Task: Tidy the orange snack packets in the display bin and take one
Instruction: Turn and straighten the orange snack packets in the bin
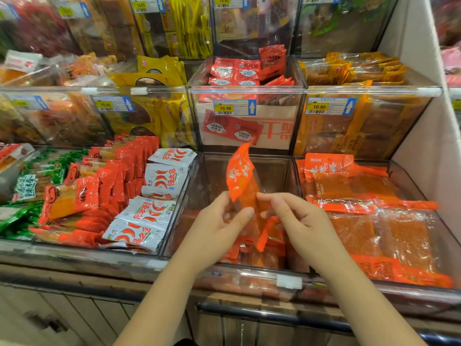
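Above bin (214,176) | left hand (219,226), right hand (296,218) hold packet (240,176) | white packets (164,181) beside

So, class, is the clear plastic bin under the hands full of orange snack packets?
No, the clear bin is mostly bare; orange packets lie only at its front.

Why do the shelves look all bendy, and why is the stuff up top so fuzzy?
Head view: the wide-angle lens bows straight shelf edges toward the sides; the top-left bins are blurred; the orange snack packet held by the left hand and right hand looks fairly sharp; light glares on the clear front rim of the display bin.
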